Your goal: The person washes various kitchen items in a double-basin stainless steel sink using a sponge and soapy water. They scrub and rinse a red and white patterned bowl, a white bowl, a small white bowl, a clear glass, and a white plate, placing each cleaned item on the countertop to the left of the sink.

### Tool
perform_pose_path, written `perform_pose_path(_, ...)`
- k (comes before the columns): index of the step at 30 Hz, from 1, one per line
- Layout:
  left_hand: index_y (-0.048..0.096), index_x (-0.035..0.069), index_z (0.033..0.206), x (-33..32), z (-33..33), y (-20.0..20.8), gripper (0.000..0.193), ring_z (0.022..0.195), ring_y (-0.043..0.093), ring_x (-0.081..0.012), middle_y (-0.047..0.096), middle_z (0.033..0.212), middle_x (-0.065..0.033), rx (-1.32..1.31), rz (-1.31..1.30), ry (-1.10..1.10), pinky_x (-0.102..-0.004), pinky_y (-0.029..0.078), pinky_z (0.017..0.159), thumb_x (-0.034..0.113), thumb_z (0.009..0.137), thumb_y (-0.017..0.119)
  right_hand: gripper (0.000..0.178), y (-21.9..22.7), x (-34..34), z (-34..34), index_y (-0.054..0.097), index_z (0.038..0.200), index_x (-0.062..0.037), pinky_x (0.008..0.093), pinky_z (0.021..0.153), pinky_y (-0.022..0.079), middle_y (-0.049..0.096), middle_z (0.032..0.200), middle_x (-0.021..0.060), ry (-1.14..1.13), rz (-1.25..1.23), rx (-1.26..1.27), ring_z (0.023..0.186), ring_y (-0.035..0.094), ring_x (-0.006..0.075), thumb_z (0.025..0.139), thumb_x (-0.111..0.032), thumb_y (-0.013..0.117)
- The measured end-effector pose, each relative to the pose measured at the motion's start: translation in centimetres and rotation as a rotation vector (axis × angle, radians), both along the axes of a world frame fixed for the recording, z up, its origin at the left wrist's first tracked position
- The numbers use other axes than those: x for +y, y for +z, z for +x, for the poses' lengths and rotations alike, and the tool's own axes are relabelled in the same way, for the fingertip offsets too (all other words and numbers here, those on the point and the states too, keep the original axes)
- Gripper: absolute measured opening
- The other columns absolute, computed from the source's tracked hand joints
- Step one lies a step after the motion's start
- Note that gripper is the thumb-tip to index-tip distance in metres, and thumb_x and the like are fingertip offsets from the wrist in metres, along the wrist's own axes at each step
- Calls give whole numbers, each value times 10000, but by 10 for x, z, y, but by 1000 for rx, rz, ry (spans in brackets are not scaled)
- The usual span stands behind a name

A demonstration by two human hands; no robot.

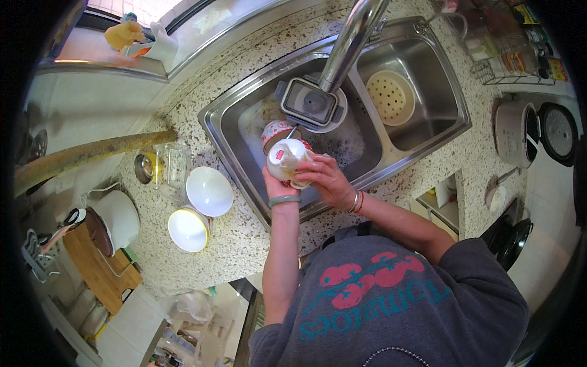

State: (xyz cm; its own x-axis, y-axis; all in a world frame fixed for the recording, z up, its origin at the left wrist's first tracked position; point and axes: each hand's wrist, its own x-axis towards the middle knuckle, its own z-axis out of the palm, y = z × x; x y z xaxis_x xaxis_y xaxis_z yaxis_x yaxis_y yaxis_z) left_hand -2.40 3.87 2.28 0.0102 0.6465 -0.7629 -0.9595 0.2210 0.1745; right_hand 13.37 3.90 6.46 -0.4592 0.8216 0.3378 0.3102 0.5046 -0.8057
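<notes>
Grey shirt, white crockery over steel sink, speckled counter, window.

A kitchen: a double-basin steel sink set into a speckled counter, a chrome faucet over it, white bowls toward the counter's left edge, a rice cooker and wire rack by its right end.
</notes>
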Motion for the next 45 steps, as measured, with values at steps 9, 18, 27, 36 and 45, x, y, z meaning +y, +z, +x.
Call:
perform_pose_path(9,506,51,1185,-2,2,5,439,1035,571,-238,596,1128,-69,200,7,55,-393,463,897,390,923,416,309,-9,40,22,575,1039,-37,320,823,471,580,1052,122,-295,-411,163,941,589,253,741,-42,657)
perform_pose_path(18,630,-37,937,11,26,33,425,731,625,-174,645,862,-96,831,-166,-84,-312,498,644,375,894,536,156,16,36,-3,570,858,-60,361,777,409,549,928,97,-94,-225,26,846,495,290,714,-14,609)
perform_pose_path(27,658,7,888,4,25,28,374,660,616,-176,650,810,-83,1104,-64,-208,-312,484,587,358,901,531,289,-39,42,15,579,984,-15,314,683,457,610,877,94,-425,-890,-39,776,579,206,765,-183,662)
perform_pose_path(36,593,96,769,-26,30,28,210,720,579,-263,585,795,-81,2270,774,-1096,-352,428,587,301,787,635,400,-45,35,22,563,1056,21,261,711,458,590,934,60,-79,-1472,192,839,541,119,789,-274,609)
perform_pose_path(45,320,64,1294,-40,-3,-26,568,1012,559,-358,465,1210,-192,485,-23,-510,-517,536,763,-47,751,444,431,-114,34,19,562,1107,52,279,771,470,627,981,96,132,-1276,32,857,580,156,801,-251,584)
